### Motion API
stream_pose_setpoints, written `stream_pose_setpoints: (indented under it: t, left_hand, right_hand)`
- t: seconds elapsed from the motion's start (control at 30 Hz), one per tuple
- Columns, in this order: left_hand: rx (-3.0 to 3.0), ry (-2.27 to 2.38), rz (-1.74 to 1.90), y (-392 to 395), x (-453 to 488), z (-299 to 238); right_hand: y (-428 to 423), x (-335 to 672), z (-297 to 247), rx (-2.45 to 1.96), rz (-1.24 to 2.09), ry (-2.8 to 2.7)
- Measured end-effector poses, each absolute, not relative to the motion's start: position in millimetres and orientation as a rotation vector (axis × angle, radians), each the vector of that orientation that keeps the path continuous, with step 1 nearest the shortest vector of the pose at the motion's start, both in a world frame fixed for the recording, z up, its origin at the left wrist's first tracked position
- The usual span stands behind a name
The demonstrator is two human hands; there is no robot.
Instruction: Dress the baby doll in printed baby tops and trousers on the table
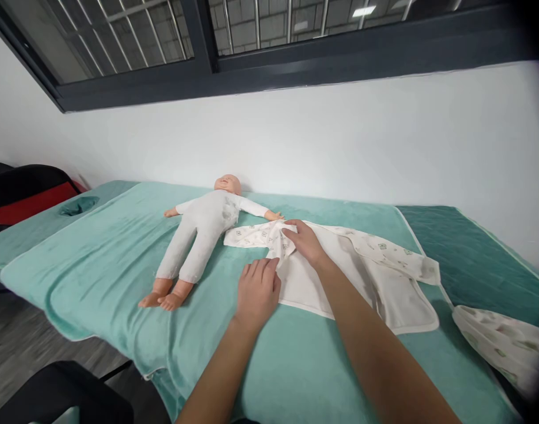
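Note:
A white baby shirt (308, 285) lies spread open on the green sheet, its sleeves printed with small figures. My right hand (308, 242) pinches a folded part of the shirt near the left sleeve. Lower down, my left hand (259, 288) has its fingers curled at the shirt's left edge and closed on the cloth there; the fingertips are partly hidden. A baby doll (202, 215) in a white suit lies on its back left of the shirt, one hand touching or close beside the sleeve.
The green sheet (96, 259) covers a padded bed against the white wall (340, 141), below a barred window. A printed cloth (503, 341) lies at the right edge. A black chair (61, 394) stands at the lower left, another red and black seat (30, 200) behind.

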State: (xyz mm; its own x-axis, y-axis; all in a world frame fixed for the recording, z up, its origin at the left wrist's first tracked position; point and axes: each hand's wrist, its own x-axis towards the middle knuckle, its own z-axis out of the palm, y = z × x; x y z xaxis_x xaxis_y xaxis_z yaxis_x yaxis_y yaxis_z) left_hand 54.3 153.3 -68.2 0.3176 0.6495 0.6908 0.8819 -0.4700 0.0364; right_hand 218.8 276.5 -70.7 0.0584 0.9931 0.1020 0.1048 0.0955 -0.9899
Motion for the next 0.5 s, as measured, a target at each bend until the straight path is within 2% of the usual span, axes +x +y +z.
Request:
stream_pose_setpoints:
  t: [0.2,0.4,0.5]
  left_hand:
    - [-2.164,-1.66,-0.782,139,56,-69]
    - [-2.383,-1.319,-0.944,128,56,-69]
    - [-2.437,-1.389,-1.104,130,53,-71]
  right_hand:
    - [270,237,-69,-1.41,0.919,-1.274]
    - [269,241,-69,-1.502,0.819,-1.205]
    - [268,239,-67,-1.446,0.904,-1.189]
